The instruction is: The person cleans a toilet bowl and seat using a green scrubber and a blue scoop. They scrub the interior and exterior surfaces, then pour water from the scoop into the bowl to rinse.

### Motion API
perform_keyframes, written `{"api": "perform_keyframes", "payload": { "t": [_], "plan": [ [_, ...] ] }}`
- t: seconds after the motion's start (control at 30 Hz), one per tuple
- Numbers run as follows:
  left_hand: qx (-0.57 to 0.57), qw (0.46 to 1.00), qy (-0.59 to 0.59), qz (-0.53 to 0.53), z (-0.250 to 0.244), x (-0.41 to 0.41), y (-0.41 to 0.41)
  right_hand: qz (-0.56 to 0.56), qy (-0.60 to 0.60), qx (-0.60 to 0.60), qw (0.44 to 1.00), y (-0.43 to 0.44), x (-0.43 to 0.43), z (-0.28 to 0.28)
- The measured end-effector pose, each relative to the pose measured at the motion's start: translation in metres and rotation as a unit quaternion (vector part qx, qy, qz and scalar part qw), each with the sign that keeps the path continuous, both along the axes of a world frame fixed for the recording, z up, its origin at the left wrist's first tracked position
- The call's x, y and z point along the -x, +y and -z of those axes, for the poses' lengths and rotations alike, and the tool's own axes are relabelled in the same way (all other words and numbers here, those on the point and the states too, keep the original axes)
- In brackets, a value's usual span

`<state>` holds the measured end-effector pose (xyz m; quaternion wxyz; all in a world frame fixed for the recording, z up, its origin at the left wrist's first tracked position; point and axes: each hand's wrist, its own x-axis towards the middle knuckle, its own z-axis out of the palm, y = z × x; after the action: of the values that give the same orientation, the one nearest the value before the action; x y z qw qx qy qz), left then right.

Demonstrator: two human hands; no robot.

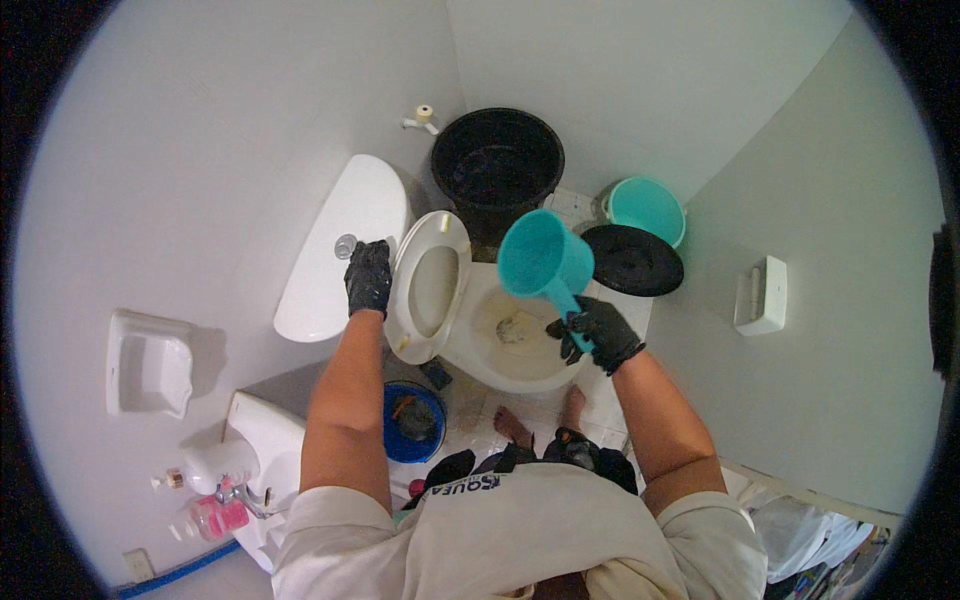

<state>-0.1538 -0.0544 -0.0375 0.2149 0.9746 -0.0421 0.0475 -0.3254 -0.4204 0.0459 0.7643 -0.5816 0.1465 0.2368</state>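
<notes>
My right hand (600, 334), in a black glove, is shut on the handle of a turquoise plastic dipper (536, 255) above the right side of the toilet bowl (517, 337). The dipper's mouth faces up toward the camera; I cannot tell whether it holds water. Wearing a matching glove, my left hand (368, 277) rests by the edge of the white cistern lid (341, 300), just beside the round flush button (346, 247). Its fingers point away from me, and whether they are closed is unclear. The toilet seat (406, 330) and its lid stand raised against the cistern. Dark residue shows inside the bowl.
Behind the toilet stands a black tub (499, 161) below a wall tap (424, 120). Farther right are a turquoise bucket (646, 210) and a black round lid (637, 260). A blue bucket (442, 431) sits on the floor near my feet; the washbasin (274, 442) is at left.
</notes>
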Motion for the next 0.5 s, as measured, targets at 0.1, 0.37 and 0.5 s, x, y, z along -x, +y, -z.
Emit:
{"api": "perform_keyframes", "payload": {
  "t": [0.1, 0.37, 0.5],
  "plan": [
    [-0.044, 0.994, -0.089, -0.036, 0.008, 0.023, 0.02, -0.053, 0.018, -0.007, 0.998, 0.041, 0.001, -0.022],
    [0.023, 0.971, -0.146, -0.185, -0.007, 0.095, 0.008, -0.025, -0.034, -0.044, 0.998, 0.103, -0.044, -0.038],
    [0.061, 0.966, -0.154, -0.2, 0.005, 0.112, 0.011, -0.036, -0.033, -0.208, 0.977, 0.074, -0.084, -0.012]
  ]
}}
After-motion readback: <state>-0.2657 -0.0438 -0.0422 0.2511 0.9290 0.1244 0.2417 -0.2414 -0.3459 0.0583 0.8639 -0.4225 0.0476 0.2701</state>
